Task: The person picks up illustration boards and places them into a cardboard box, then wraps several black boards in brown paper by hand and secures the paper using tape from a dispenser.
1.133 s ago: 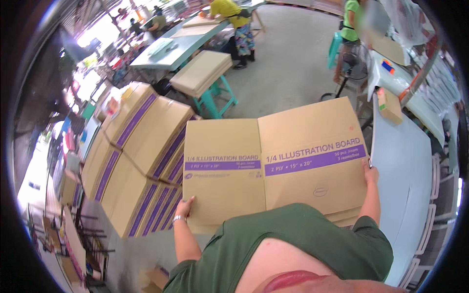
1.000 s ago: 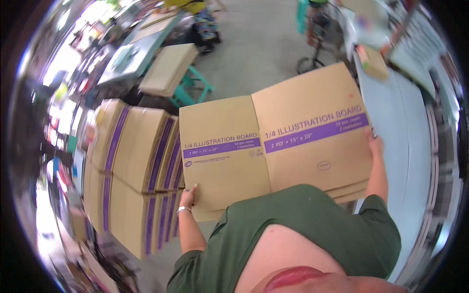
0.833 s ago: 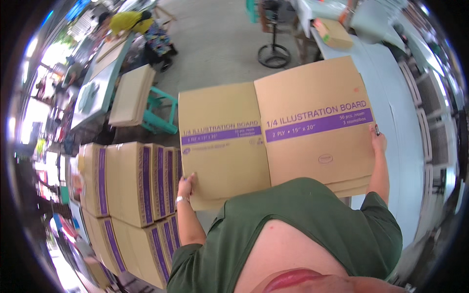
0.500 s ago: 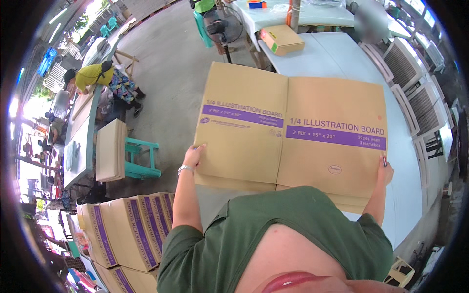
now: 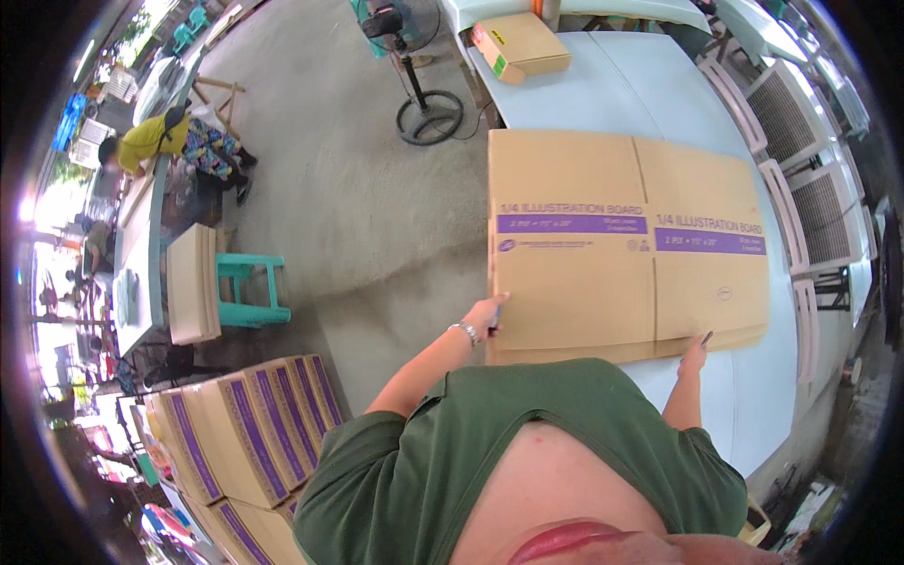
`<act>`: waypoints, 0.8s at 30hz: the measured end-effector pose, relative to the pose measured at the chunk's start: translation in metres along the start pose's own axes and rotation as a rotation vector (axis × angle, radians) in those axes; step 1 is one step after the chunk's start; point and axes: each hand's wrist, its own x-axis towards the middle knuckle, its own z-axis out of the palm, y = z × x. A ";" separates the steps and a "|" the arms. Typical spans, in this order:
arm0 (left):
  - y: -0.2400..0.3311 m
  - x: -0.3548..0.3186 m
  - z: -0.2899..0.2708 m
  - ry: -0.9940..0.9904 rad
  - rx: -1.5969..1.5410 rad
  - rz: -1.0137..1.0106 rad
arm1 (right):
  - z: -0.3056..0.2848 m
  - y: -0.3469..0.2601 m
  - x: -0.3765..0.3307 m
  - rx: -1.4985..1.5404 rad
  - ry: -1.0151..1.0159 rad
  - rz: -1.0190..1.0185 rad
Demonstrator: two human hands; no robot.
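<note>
One flattened cardboard box (image 5: 626, 247), brown with a purple band across each of its two visible panels, lies flat on one pale table (image 5: 612, 85) in the centre right of the frame. The left hand (image 5: 485, 315) grips the box's lower left corner, fingers closed on the edge, a bracelet on its wrist. The right hand (image 5: 695, 353) touches the lower edge toward the right; whether its fingers are curled around the board cannot be told.

One smaller closed carton (image 5: 523, 45) sits on the table at the top centre, well apart from the flat box. One standing fan (image 5: 414, 71) is on the concrete floor at the top, left of the table. One teal stool (image 5: 250, 290) at the left carries a stack of pale boards (image 5: 191, 282). At the lower left, stacked purple-striped cartons (image 5: 240, 428) stand in rows; their count is unclear. One person in a yellow top (image 5: 155, 141) bends at the upper left.
</note>
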 end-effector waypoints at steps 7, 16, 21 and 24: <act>0.022 0.041 0.074 -0.033 0.037 0.034 | 0.039 -0.136 0.069 0.529 -0.325 0.409; 0.012 -0.023 0.030 -0.183 0.072 0.271 | 0.146 -0.256 -0.015 0.374 -0.665 -0.220; -0.123 -0.122 -0.078 0.036 -0.674 0.511 | 0.184 -0.226 -0.238 0.136 -1.369 -0.607; -0.272 -0.213 -0.117 0.263 -1.066 0.691 | 0.127 -0.181 -0.395 -0.155 -1.772 -1.184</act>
